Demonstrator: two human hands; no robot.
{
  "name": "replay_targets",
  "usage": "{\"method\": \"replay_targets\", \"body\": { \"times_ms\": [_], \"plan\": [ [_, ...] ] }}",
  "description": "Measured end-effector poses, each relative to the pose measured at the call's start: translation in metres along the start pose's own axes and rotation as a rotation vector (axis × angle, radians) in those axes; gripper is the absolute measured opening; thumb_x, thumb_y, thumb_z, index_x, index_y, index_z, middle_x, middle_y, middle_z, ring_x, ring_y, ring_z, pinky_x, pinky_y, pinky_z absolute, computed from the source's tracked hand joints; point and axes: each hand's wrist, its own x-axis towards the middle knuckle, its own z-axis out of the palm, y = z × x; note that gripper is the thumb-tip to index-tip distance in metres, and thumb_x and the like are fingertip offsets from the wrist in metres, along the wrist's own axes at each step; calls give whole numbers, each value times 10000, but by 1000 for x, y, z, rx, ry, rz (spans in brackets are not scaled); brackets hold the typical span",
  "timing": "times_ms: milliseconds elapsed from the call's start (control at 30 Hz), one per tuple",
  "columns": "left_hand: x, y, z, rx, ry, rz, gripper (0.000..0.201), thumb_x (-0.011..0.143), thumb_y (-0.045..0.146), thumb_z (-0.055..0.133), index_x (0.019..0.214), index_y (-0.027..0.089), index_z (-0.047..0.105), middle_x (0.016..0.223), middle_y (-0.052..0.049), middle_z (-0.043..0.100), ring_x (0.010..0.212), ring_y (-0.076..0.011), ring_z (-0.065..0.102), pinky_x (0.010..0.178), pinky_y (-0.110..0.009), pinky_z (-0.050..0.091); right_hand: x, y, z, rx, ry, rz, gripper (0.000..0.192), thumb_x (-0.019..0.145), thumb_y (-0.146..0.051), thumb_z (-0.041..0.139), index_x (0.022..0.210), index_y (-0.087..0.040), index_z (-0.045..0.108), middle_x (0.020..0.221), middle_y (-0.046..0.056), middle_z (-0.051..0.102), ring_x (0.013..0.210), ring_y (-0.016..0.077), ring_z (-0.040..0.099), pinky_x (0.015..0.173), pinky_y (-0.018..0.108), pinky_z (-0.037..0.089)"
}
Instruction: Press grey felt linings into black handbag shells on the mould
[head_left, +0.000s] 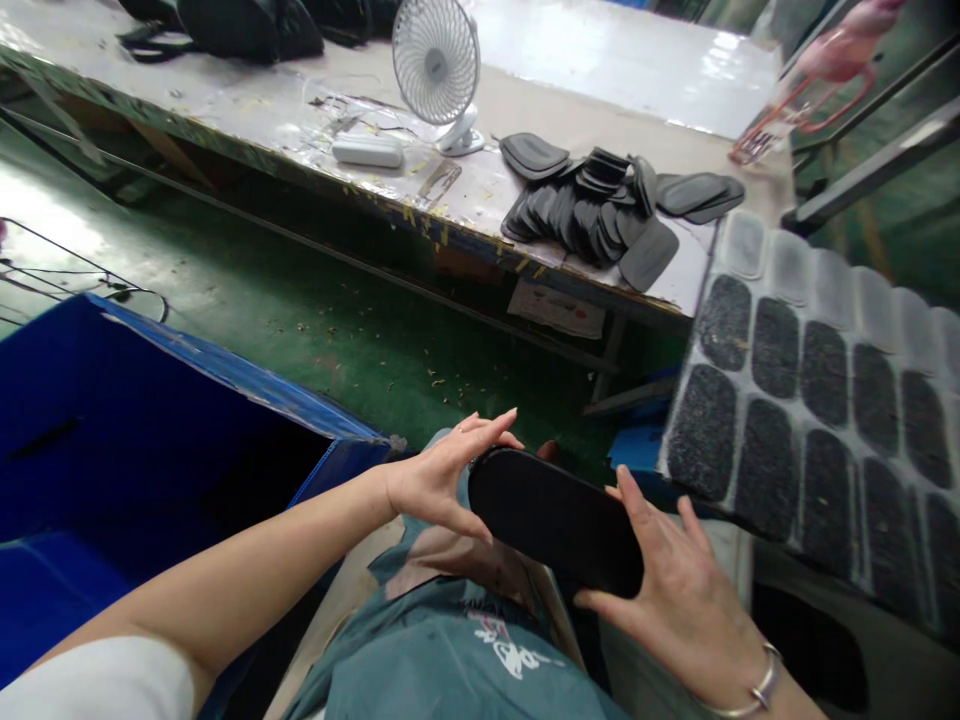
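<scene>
A black oblong pad (555,515) with rounded ends is held above my lap, tilted down to the right. At its left end, my left hand (450,475) grips the edge between thumb and fingers. My right hand (675,585), with a silver bangle at the wrist, clasps the opposite end the same way. Under the pad lies the teal apron (450,660) on my lap. Close to my right hand is a sheet (761,420) bearing rows of dark, rounded oblong shapes, with pale translucent ones along its far side.
A blue bin (187,350) stands at my left. Across the floor, a long worktable (285,130) carries a small white fan (436,65), a white oblong case (367,152), a pile of dark grey pads (592,205) and black bags (225,30). A pink object (832,75) stands at its right end.
</scene>
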Motion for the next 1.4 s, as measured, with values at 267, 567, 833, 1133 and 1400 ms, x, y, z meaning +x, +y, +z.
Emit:
{"method": "replay_targets", "body": {
  "times_ms": [267,567,833,1133,1400],
  "plan": [
    [-11,0,-8,155,51,30,1194,531,611,777,1487,238,167,1480,-200,295,1395,-391,206,1117,-545,225,-2,0,2,-52,-11,12,1067,647,-448,726,1495,-183,136,1347,124,537,1194,307,540,1117,586,189],
    [-37,6,-2,479,156,108,537,776,401,689,1281,315,527,1366,-87,514,1362,-318,337,1136,-588,124,-2,2,2,-107,-8,-57,907,651,-428,703,1419,-155,307,1346,140,536,1224,315,512,1124,571,150],
    [-39,-2,-3,437,155,129,489,779,374,691,1244,290,566,1330,-85,564,1353,-316,358,1132,-599,112,-2,3,2,-111,0,-67,890,661,-436,706,1410,-148,321,1345,149,535,1210,319,523,1121,563,148],
    [-28,29,29,74,540,-220,194,804,229,664,990,251,714,950,-60,620,887,-163,609,765,-305,505,-1,-1,-1,-89,-18,-38,833,686,-431,686,1388,-143,342,1345,169,528,1217,333,515,1100,614,158],
    [-23,47,44,-424,713,-766,332,726,336,727,986,202,570,821,15,599,591,-76,535,565,-207,443,-3,-3,-2,41,-27,-19,1074,651,-389,754,1498,-180,127,1449,144,416,1347,307,367,1133,589,137]
  ]
}}
